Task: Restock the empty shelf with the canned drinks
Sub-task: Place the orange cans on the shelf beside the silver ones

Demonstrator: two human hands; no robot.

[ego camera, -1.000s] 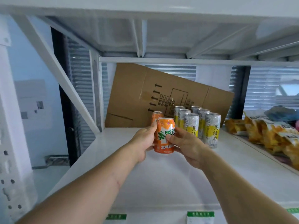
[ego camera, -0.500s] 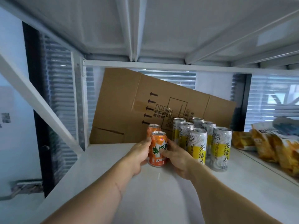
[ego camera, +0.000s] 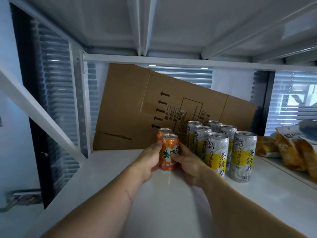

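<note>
An orange can (ego camera: 169,152) with green lettering stands upright on the white shelf (ego camera: 106,194). My left hand (ego camera: 149,159) grips its left side and my right hand (ego camera: 187,163) grips its right side. A second orange can (ego camera: 163,133) stands directly behind it, mostly hidden. To the right stand several tall silver-and-yellow cans (ego camera: 217,152) in two rows, the nearest one (ego camera: 242,155) at the front right.
A flattened cardboard box (ego camera: 137,107) leans against the back of the shelf. Yellow snack bags (ego camera: 291,150) lie on the neighbouring shelf section to the right. A diagonal white brace (ego camera: 39,110) crosses the left side. The upper shelf's underside (ego camera: 154,23) hangs close overhead.
Both hands carried the orange can forward and down onto the shelf, in front of the other orange can. My head moved closer under the upper shelf.
</note>
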